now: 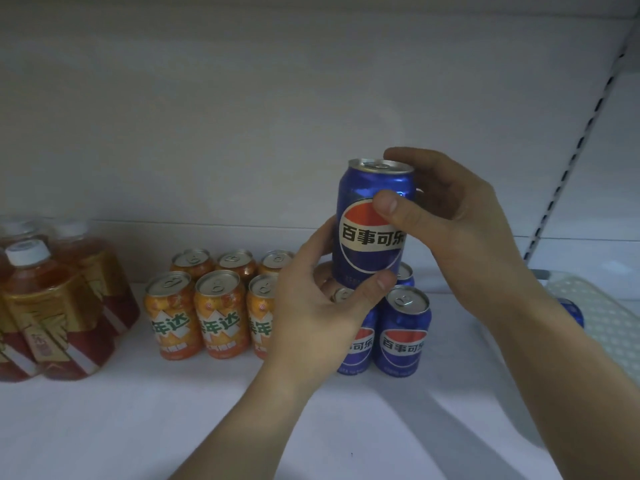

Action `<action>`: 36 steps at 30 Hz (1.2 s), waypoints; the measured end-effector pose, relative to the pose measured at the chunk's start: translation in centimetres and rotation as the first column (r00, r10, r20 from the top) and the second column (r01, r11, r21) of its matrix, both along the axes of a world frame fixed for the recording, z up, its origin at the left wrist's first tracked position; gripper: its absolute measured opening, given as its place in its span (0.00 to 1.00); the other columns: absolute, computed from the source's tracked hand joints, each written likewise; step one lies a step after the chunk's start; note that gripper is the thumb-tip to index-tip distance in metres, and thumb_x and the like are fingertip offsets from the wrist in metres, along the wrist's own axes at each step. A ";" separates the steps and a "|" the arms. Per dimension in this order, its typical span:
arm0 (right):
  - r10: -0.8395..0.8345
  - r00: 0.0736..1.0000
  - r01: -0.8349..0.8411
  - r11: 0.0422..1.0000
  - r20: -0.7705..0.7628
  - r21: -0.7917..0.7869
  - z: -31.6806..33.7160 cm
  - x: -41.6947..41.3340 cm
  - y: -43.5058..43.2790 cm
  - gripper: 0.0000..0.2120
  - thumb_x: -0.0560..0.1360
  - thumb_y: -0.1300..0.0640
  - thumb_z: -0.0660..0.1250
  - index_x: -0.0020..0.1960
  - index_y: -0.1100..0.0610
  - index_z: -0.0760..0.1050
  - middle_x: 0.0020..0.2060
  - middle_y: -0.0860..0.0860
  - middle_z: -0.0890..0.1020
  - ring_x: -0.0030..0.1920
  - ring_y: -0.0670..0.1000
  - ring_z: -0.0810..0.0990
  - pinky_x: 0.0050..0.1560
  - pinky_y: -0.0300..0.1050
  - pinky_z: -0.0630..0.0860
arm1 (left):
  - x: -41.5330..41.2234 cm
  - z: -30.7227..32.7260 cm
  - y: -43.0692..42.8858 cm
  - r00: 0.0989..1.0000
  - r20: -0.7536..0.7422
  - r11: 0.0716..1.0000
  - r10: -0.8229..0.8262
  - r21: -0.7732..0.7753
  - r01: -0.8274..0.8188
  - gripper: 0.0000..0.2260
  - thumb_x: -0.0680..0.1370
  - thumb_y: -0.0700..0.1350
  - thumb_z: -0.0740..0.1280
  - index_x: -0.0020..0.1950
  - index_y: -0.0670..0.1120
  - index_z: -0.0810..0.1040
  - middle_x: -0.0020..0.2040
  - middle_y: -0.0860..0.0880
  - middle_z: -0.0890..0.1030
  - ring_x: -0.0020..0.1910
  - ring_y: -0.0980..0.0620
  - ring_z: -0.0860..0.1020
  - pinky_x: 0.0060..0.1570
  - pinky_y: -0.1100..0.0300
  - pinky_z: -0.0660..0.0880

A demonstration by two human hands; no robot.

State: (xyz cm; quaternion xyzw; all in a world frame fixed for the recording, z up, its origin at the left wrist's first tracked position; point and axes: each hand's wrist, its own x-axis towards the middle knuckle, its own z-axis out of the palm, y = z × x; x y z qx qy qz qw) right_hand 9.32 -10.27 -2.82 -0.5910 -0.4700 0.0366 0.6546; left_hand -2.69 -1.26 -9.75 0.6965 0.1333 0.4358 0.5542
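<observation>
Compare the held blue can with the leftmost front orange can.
The blue can is held above the shelf by left hand and right hand; the orange can stands on it, untouched. The blue can shows a round logo; the orange can, green characters. Both are upright, unopened.

Held blue can (pixel 372 223): metal, glossy lacquered wall, bare silvery lid with matt sheen. Blue cans on shelf (pixel 403 332): same glossy metal, brushed silver tops. Orange cans (pixel 220 318): metal, shiny printed skin. Tea bottles (pixel 55 306): clear smooth plastic, glossy gold-red labels, matt white plastic caps. Shelf (pixel 156 410): white, smooth, matt. Basket (pixel 602 317) at right: pale perforated plastic.
</observation>
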 end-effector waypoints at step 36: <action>-0.211 0.880 0.431 0.730 0.425 -0.530 -4.1 10.3 -1.9 0.37 0.72 0.65 0.75 0.76 0.47 0.65 0.58 0.53 0.77 0.56 0.55 0.76 0.45 0.41 0.72 | 4.0 -2.8 0.1 0.851 -0.440 0.753 0.286 0.653 0.084 0.11 0.77 0.50 0.71 0.59 0.57 0.81 0.60 0.57 0.79 0.65 0.49 0.73 0.62 0.42 0.67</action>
